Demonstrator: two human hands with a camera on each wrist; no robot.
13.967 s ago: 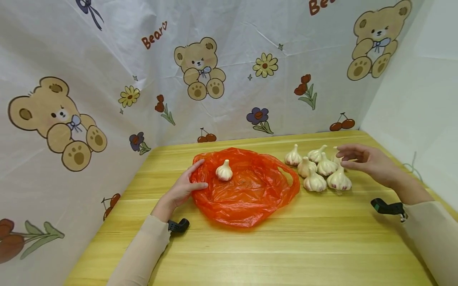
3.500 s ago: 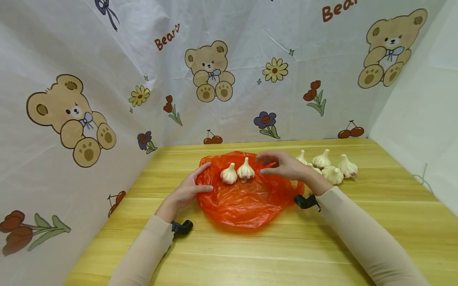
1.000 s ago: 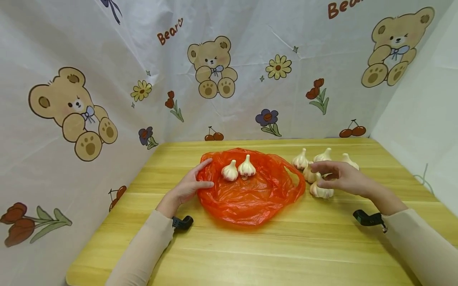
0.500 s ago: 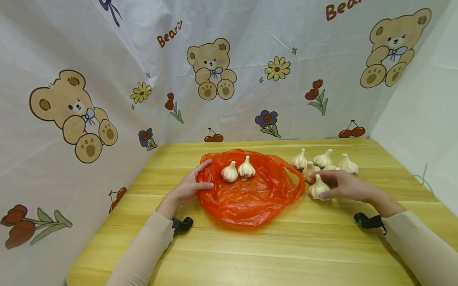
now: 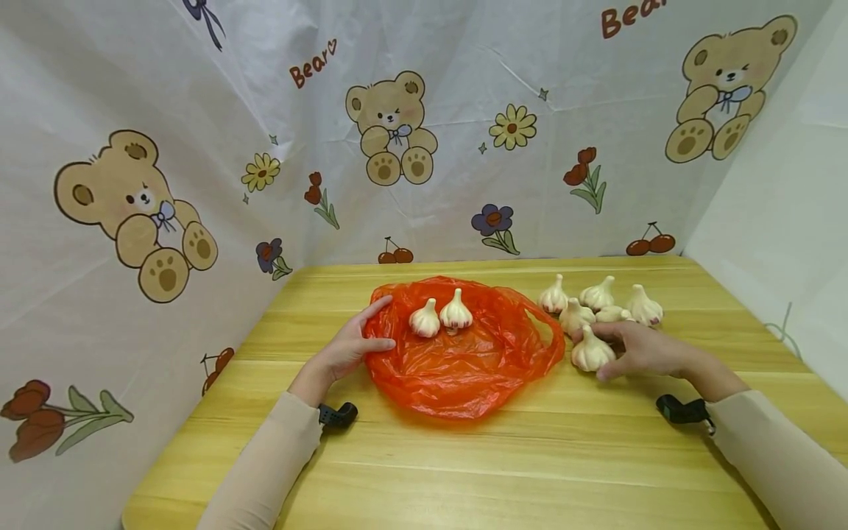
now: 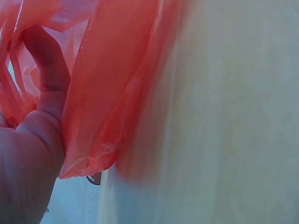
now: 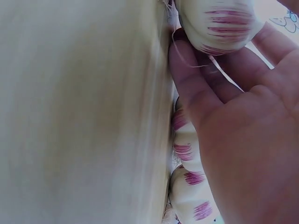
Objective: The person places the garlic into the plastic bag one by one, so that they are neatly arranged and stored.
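An orange-red plastic bag lies with its mouth spread on the table, two white garlic bulbs standing inside near its back left. My left hand holds the bag's left side, thumb and index finger at the rim; in the left wrist view red film covers part of that hand. At the right, my right hand has thumb and fingers around the nearest garlic bulb of a group. The right wrist view shows the curled fingers close against this purple-streaked bulb.
Several more garlic bulbs stand close together just behind the right hand, right of the bag's handle loop. A bear-print sheet hangs behind the wooden table, and a white wall rises on the right.
Since the earliest frame a second bulb has come into the bag. In the last second my right hand has come down around the front bulb; my left hand stays at the bag.
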